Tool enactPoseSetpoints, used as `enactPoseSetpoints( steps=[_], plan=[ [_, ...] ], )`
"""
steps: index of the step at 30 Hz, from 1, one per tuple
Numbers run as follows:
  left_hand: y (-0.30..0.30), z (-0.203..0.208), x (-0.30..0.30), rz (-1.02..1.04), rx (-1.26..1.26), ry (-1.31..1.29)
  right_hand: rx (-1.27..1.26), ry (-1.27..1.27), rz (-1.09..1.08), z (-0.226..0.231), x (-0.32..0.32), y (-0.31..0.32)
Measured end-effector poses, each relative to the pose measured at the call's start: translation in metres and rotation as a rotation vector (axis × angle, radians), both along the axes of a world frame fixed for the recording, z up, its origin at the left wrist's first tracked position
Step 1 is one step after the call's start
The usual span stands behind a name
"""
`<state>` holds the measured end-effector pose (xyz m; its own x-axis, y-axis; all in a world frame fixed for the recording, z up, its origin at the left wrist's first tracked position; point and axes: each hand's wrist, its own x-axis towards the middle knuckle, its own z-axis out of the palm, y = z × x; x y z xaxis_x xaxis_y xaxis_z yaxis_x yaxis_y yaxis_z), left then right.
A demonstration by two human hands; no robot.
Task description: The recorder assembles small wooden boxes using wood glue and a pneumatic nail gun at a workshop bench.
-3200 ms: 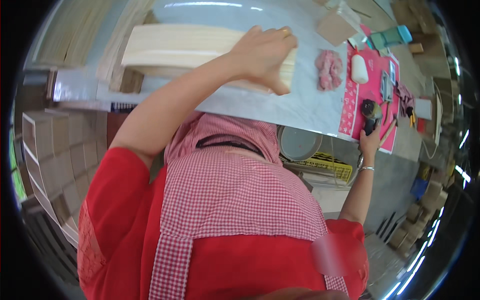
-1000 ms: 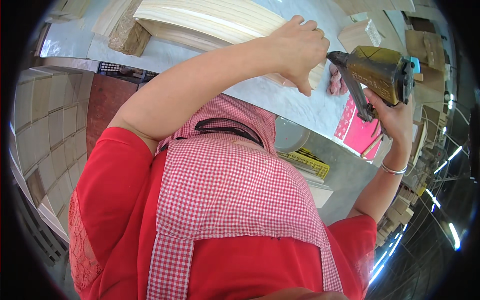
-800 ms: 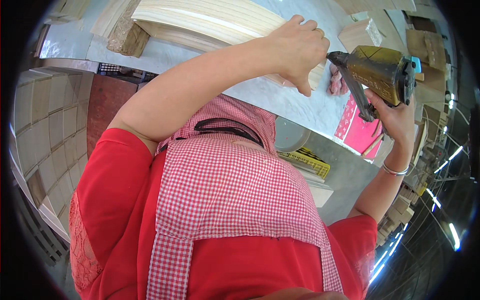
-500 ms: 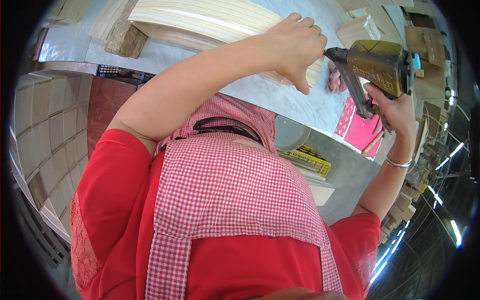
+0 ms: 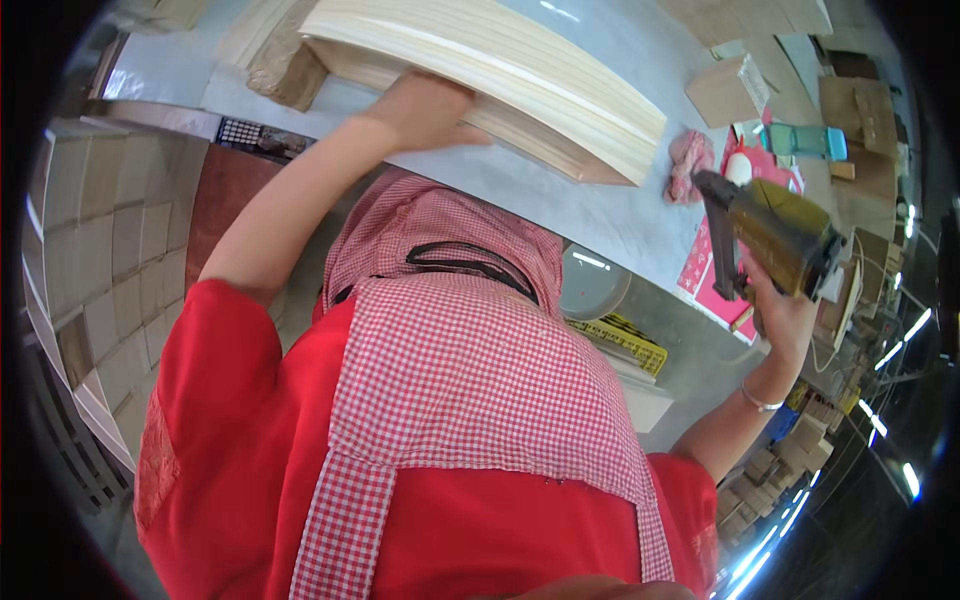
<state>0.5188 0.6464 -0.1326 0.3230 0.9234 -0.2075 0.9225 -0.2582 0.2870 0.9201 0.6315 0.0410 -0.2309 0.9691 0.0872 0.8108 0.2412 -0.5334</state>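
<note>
A long pale wooden box lies on the tabletop, its near side showing a gap below the upper board. My left hand reaches into that gap near the box's left part. Its thumb is stretched out in front, while the other fingertips are hidden under the upper board. At the right, clear of the box, my right hand grips the handle of a nail gun with a worn olive-yellow body. The gun's dark nose points toward the back left.
A wrapped wooden block sits left of the box. Right of it are a crumpled pink cloth, pink printed sheets, a turquoise bottle and a small wooden block. Stacked boards stand at the left.
My left hand has gone from above the box's right end to the gap at its left part. My right hand has drawn the nail gun down and away from the box.
</note>
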Motion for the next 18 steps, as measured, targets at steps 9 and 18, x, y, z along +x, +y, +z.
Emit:
enactPoseSetpoints(
  steps=[9, 18],
  plan=[
    [-0.013, -0.038, 0.1, -0.15, 0.367, -0.466, -0.161, 0.058, -0.271, 0.004, 0.02, -0.025],
    [-0.078, 0.033, -0.015, -0.045, -0.162, -1.116, -0.024, -0.095, -0.145, 0.011, 0.0, -0.01]
  ],
)
